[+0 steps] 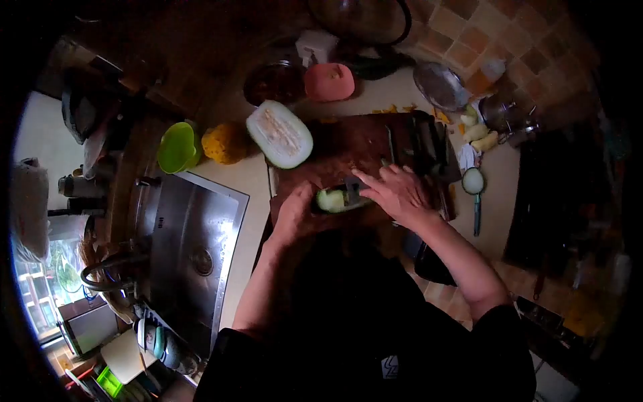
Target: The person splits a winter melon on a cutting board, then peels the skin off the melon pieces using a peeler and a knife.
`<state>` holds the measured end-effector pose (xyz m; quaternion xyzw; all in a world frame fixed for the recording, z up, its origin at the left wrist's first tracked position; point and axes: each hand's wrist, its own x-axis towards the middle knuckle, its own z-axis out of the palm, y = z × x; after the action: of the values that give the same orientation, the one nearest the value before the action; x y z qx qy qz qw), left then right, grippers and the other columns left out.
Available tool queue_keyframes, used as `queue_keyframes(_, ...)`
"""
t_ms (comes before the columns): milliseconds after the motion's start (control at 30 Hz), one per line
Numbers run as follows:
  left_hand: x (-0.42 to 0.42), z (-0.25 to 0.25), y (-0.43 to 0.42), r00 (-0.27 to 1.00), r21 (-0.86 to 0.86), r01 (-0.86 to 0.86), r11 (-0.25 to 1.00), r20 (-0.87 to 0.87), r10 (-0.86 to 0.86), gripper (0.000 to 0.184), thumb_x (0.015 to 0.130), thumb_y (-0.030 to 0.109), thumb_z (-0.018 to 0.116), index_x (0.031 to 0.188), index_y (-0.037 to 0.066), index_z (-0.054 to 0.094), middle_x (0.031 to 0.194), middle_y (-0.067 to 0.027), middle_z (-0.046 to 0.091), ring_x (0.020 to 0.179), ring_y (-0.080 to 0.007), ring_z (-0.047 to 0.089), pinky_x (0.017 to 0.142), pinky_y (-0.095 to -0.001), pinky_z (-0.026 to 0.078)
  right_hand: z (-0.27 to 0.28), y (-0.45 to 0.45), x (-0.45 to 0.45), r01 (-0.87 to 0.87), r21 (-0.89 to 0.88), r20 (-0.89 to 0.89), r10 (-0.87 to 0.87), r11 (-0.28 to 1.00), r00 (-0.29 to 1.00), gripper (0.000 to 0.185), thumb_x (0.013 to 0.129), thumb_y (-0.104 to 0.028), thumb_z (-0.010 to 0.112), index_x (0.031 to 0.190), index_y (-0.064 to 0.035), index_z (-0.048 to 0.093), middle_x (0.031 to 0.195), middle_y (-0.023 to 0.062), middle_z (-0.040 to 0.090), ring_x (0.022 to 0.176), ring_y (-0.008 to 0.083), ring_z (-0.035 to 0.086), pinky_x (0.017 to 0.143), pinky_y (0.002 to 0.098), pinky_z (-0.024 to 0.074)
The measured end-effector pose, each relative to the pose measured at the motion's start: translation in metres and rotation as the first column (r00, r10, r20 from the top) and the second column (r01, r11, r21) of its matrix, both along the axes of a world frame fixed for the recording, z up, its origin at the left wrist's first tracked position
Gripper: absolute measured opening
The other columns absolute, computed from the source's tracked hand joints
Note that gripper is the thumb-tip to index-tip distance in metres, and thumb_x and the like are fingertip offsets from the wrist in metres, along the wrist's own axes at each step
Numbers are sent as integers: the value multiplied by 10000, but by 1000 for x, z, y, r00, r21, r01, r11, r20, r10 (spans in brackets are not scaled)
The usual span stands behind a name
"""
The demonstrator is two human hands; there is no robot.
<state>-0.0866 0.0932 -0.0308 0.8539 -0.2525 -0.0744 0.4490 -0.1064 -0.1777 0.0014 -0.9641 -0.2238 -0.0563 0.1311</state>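
Working a pale green melon piece [330,201] on the dark cutting board [335,151], nearer us than the halved winter melon [279,136]. Our left hand [293,213] curls its fingers onto the piece's left end; our right hand [400,195] meets a dark tool [353,190], peeler or knife, over the right part, though we cannot tell how firmly that grip closes. For a clean pass, we judge light, even pressure best, the left hand tucked clear of the edge, the piece braced against the board.
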Motion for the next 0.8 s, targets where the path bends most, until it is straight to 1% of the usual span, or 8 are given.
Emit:
queue_keyframes(133, 0, -2, 0, 999, -9, -45, 999, -26, 45, 590, 685, 245, 933, 1125, 61, 586, 1078, -159, 644, 991, -367, 649, 834, -421, 524, -12, -20, 0, 5, 31, 38, -6, 999, 999, 533, 961, -351, 695, 1476, -290, 573, 903, 102, 612, 906, 304, 612, 820, 433, 498)
queue_keyframes(233, 6, -17, 4, 994, 18, -14, 1000, 106, 12, 563, 709, 225, 916, 1130, 58, 581, 1071, -154, 643, 995, -368, 651, 827, -422, 528, -19, -29, 2, 4, 27, -69, -2, 1000, 998, 545, 970, -335, 687, 1496, -285, 552, 927, 103, 624, 912, 307, 618, 826, 439, 499)
queue_keyframes(433, -2, -6, 5, 995, 28, -67, 997, -77, 69, 536, 750, 202, 888, 1155, 47, 572, 1136, -169, 652, 1054, -344, 656, 873, -414, 531, -29, -54, -1, 35, 96, 7, -35, 995, 999, 490, 968, -310, 685, 1448, -246, 609, 842, 109, 608, 861, 296, 621, 780, 422, 512)
queue_keyframes(500, -2, -39, 23, 972, -143, -157, 977, -200, 127, 554, 755, 211, 889, 1174, 38, 569, 1147, -186, 648, 1077, -343, 649, 901, -408, 523, -64, -126, -16, 84, -160, 16, -83, 983, 996, 517, 952, -323, 708, 1452, -252, 598, 830, 147, 652, 813, 340, 652, 728, 454, 520)
queue_keyframes(600, -1, -24, 16, 936, -440, -214, 872, -347, 55, 667, 764, 193, 894, 1302, 31, 534, 1215, -169, 634, 1162, -288, 612, 987, -395, 490, -85, -187, -49, 335, -133, -140, -353, 933, 925, 489, 959, -294, 707, 1434, -231, 608, 870, 163, 668, 852, 358, 661, 738, 462, 523)
queue_keyframes(667, 6, -46, 43, 968, 5, -129, 992, -215, 127, 818, 766, 166, 911, 1448, 39, 478, 1364, -123, 614, 1265, -230, 567, 1071, -381, 458, -62, -161, -48, 373, 61, -97, -366, 926, 925, 466, 966, -289, 702, 1419, -220, 616, 921, 169, 688, 869, 370, 665, 753, 470, 527)
queue_keyframes(700, 8, -53, 42, 970, -64, -112, 992, -222, 96, 809, 771, 168, 908, 1446, 39, 481, 1360, -133, 618, 1256, -221, 570, 1071, -387, 461, -51, -140, -34, 384, 165, -57, -379, 909, 923, 454, 970, -286, 699, 1411, -215, 620, 946, 173, 699, 878, 376, 667, 760, 475, 530)
queue_keyframes(800, 13, -23, 27, 988, -193, -79, 978, -149, 50, 687, 710, 205, 923, 1275, 46, 567, 1188, -179, 660, 1129, -321, 635, 972, -400, 504, -47, -71, -6, 235, 364, 5, -254, 901, 967, 442, 981, -304, 690, 1406, -212, 614, 1006, 177, 716, 904, 385, 674, 780, 473, 538)
